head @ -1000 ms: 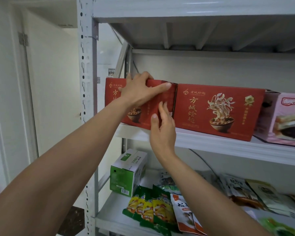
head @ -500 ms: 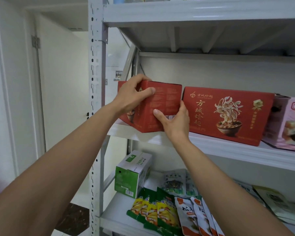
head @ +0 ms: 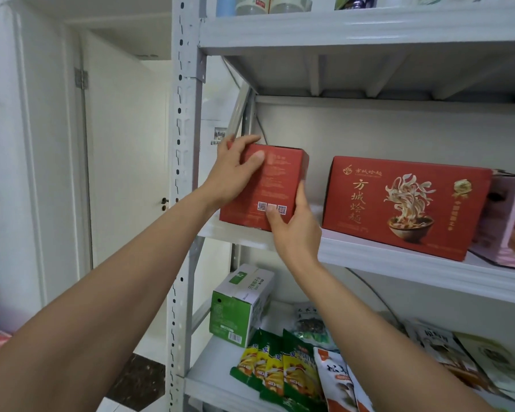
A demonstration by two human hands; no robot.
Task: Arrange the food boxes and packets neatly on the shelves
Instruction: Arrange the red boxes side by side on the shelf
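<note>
A white metal shelving unit (head: 188, 179) with perforated uprights fills the view, its middle shelf (head: 399, 260) carrying the largest item, a red noodle box (head: 405, 203) lying with its printed front facing out, a bowl of noodles pictured on it. Touching its right end is a pink box (head: 509, 224), cut off by the frame edge. Well apart to the left, at the shelf's left end, sits a second red box (head: 268, 179), turned so its narrow end panel with small QR codes faces out, its base on the shelf edge. Both hands grip this box: the left hand (head: 235, 171) wraps over its upper left corner with the thumb pressed on the front panel, and the right hand (head: 295, 227) clasps its lower right corner, thumb on the codes, fingers round the right side. On the lower shelf (head: 211, 379) stands a green and white carton (head: 238, 304), with a row of green and yellow snack packets (head: 280, 367) just beside it and orange and white packets (head: 336, 379) to their right.
</note>
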